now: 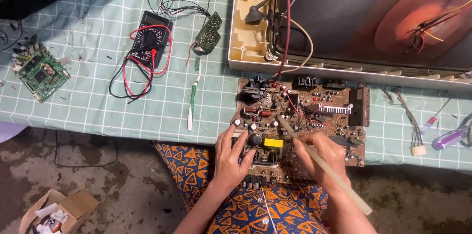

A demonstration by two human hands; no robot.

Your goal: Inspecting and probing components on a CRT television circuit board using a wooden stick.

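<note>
A large brown circuit board point(314, 111) lies at the table's near edge, partly over my lap. My left hand point(231, 158) rests on its lower left corner, fingers spread over the capacitors beside a yellow component point(273, 142). My right hand point(322, 151) is closed around a long pale stick-like tool point(328, 169), whose tip point(281, 118) touches the middle of the board.
An opened television casing with its tube point(354, 17) fills the far right. On the checked cloth lie a multimeter with red and black leads point(150, 42), a toothbrush point(193, 97), two small green boards point(42, 72) point(209, 32) and a purple-handled screwdriver point(450, 138). A cardboard box point(59, 212) sits on the floor.
</note>
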